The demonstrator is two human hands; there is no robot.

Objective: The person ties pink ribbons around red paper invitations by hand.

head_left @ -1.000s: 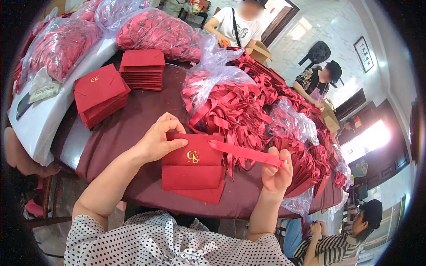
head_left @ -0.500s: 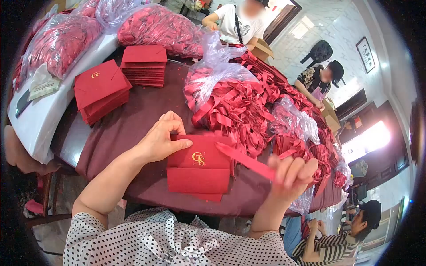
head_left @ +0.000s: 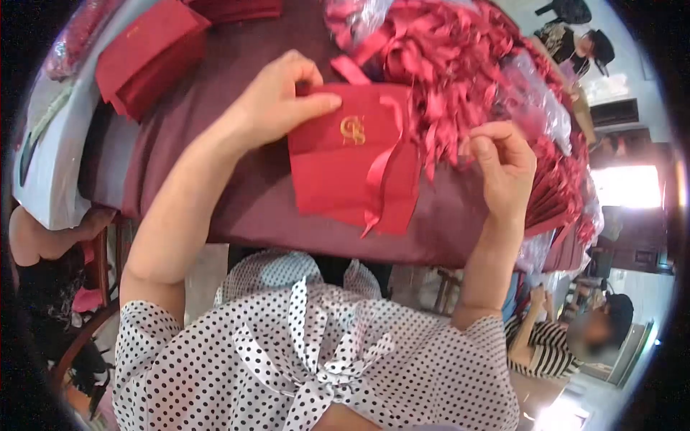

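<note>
A flat, folded red paper bag (head_left: 345, 172) with a gold monogram lies on the dark red tablecloth in front of me. My left hand (head_left: 287, 97) is closed on its upper left corner, thumb on top and the other fingers partly hidden. A loose red ribbon (head_left: 379, 171) runs down the bag's right half, its lower end near the bottom edge. To the right of the bag, my right hand (head_left: 503, 161) is raised apart from it, thumb and fingertips pinched together close to the ribbon pile. Whether anything is between them I cannot make out.
A big heap of red ribbons (head_left: 445, 65) with plastic bags spreads across the table's right side. Stacked red bags (head_left: 154, 54) stand at the upper left. A co-worker in a striped shirt (head_left: 550, 348) sits at lower right, and another person (head_left: 571, 50) works at upper right.
The view has tilted down. The ribbon, held stretched to the right by my right hand before, now lies on the bag. My left hand keeps its hold on the corner.
</note>
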